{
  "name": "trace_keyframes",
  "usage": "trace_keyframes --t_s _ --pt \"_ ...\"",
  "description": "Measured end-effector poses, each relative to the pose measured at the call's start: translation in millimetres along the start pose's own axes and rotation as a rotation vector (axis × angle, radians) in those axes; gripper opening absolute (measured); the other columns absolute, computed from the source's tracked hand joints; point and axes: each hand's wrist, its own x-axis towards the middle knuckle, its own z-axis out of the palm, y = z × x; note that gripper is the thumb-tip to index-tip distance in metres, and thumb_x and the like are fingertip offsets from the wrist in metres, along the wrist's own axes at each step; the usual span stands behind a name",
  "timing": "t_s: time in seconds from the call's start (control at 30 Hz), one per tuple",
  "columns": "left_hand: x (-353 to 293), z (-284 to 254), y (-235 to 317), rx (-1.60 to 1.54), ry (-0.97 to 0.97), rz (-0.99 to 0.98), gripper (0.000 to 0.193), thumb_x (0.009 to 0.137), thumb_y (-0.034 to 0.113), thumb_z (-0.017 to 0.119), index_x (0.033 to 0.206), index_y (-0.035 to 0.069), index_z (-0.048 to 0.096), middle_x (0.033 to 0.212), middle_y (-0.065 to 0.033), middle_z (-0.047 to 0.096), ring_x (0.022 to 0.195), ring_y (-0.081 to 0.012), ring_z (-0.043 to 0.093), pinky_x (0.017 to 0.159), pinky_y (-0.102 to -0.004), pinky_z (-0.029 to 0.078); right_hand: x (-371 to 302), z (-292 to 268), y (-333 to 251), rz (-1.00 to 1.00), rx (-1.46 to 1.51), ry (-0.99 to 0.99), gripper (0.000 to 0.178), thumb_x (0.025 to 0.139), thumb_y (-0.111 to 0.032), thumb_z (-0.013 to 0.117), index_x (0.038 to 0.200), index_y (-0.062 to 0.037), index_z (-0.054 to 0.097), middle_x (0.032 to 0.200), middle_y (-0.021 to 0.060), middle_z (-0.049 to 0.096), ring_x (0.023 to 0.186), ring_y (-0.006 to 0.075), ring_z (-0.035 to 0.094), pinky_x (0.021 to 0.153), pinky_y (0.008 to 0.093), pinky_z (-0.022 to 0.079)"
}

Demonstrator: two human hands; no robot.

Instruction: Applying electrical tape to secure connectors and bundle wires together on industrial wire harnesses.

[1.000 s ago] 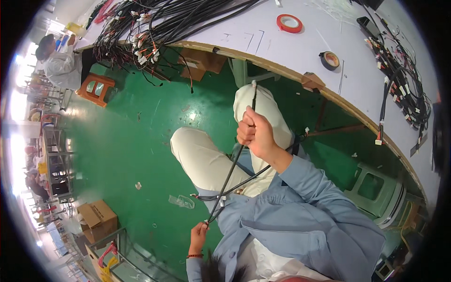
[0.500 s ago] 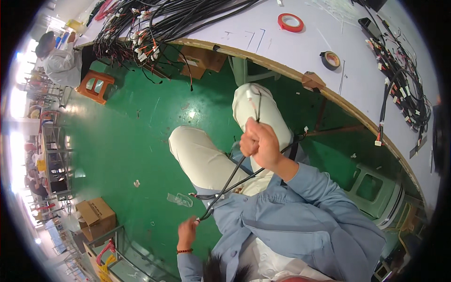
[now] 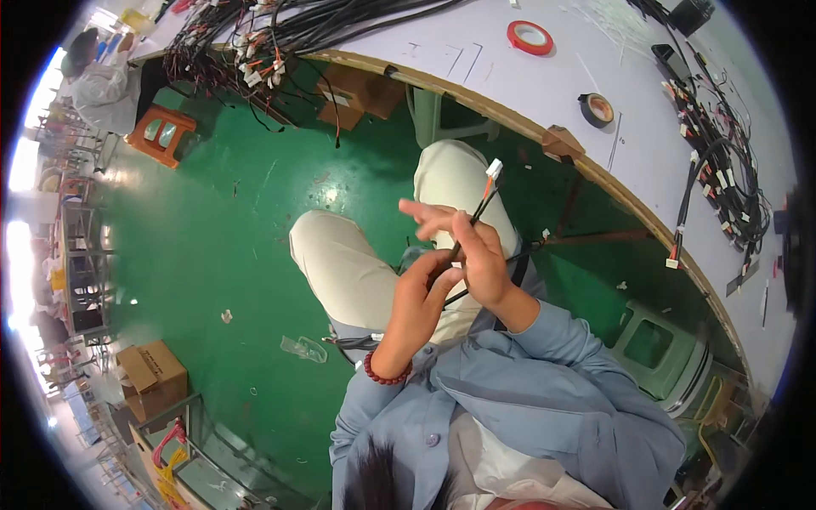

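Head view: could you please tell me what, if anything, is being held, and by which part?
The left hand holds a black cable near its white connector; whether the right hand also grips it is unclear.

Strong white light comes in from the room's far left, where bright patches burn out, leaving a shiny glare spot on the green floor and deeper shade beneath the pale, well-lit surface, whose edge bows toward the blackened fisheye rim.
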Motion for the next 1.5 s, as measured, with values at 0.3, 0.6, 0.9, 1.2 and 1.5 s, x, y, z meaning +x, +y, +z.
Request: trace_keyframes --t_s 0.3,0.6,0.9,1.2,1.5 --pt "12.3 13.4 3.5 0.001 -0.005 0.064 0.021 0.095 0.017 0.047 0.096 -0.002 0.057 0.07 0.0018 0.049 0.062 -0.0068 0.04 0.055 -0.0224 0.034 -0.8 -17.6 -8.7 0.046 0.015 -0.137 0.053 0.1 -0.036 0.021 0.121 0.0008 0.054 0.146 0.0202 0.026 0.133 0.0257 0.03 0.104 0.0371 0.026" --pt "8.7 11.7 -7.9 0.104 0.023 0.185 0.022 0.094 0.019 0.049 0.088 -0.002 0.057 0.067 0.0026 0.046 0.061 -0.0065 0.039 0.054 -0.022 0.031 -14.2 -29.2 -11.4 0.267 0.134 -0.326 0.05 0.099 -0.036 0.032 0.123 0.0027 0.052 0.144 0.0133 0.032 0.122 0.0149 0.042 0.098 0.0283 0.035" --pt "3.5 6.5 -0.9 -0.104 0.121 0.092 0.029 0.092 0.025 0.053 0.079 0.0 0.058 0.066 0.0043 0.045 0.06 -0.0046 0.035 0.053 -0.0211 0.025 -3.9 -82.0 -158.9 -0.306 -1.364 0.405 0.026 0.078 -0.017 0.067 0.101 -0.0046 0.063 0.093 0.0078 0.064 0.083 0.0158 0.061 0.072 0.0271 0.047" --pt "0.8 1.4 3.2 -0.15 0.105 0.1 0.032 0.092 0.03 0.053 0.078 0.002 0.057 0.065 0.0046 0.044 0.059 -0.0042 0.033 0.053 -0.0209 0.024 59.2 -151.1 -127.7 -0.526 -1.844 0.428 0.018 0.089 -0.018 0.051 0.1 -0.0056 0.057 0.098 0.0119 0.054 0.089 0.0303 0.054 0.077 0.037 0.044" --pt "-4.3 -0.5 -2.8 -0.139 0.121 0.073 0.028 0.093 0.022 0.051 0.076 0.001 0.058 0.062 0.0057 0.041 0.057 -0.003 0.03 0.05 -0.0216 0.021 54.3 -142.3 -140.1 -0.646 -1.475 0.599 0.025 0.092 -0.023 0.049 0.106 -0.0044 0.056 0.101 0.009 0.055 0.093 0.0221 0.052 0.081 0.0323 0.041"
